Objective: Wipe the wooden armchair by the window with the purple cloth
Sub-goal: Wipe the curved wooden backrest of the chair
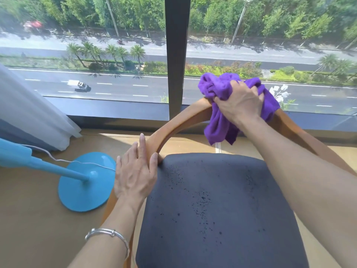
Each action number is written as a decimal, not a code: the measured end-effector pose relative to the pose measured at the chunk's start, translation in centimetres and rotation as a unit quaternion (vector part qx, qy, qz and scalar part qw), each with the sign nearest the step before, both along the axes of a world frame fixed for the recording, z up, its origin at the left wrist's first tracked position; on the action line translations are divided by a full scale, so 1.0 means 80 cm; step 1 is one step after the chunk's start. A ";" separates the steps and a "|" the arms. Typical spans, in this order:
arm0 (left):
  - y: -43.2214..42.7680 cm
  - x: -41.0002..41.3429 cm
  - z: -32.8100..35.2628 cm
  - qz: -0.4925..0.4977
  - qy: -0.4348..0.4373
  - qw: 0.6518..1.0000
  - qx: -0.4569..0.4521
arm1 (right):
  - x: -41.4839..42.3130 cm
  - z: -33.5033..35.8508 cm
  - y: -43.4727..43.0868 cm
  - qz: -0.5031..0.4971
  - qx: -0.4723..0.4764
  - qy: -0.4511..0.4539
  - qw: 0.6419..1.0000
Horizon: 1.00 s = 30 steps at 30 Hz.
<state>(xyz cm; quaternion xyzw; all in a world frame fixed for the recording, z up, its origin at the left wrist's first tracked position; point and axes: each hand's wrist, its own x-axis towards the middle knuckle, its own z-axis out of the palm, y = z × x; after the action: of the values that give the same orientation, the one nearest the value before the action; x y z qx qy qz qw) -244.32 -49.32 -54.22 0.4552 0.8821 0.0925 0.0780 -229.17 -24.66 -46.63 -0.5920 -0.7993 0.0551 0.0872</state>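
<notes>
R hand [239, 101] fisted round bunched purple cloth [218, 88], pressing it on top of wooden armchair [289, 128] rail [179, 120], window side. L hand [135, 171] flat, fingers straight, resting on rail's left run by seat cushion [212, 209] corner, holding nothing. Rail arcs from L hand up to cloth, then down under R forearm. Next stroke prob. follows that arc, R hand nearer.

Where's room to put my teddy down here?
Bare: the dark seat cushion inside the armchair's curved rail, and the floor this side of the blue round base. Crowded: that rail, where the left hand rests and the right hand grips the purple cloth.
</notes>
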 end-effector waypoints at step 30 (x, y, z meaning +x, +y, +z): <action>0.001 0.012 0.022 0.022 0.008 1.000 -0.014 | 0.059 0.012 0.026 -0.004 -0.060 0.061 0.996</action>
<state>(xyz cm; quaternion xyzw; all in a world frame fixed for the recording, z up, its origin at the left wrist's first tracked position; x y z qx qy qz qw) -243.32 -49.27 -52.49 0.4349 0.8939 0.0780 0.0750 -224.41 -22.58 -45.69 -0.5948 -0.7854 0.1391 0.1002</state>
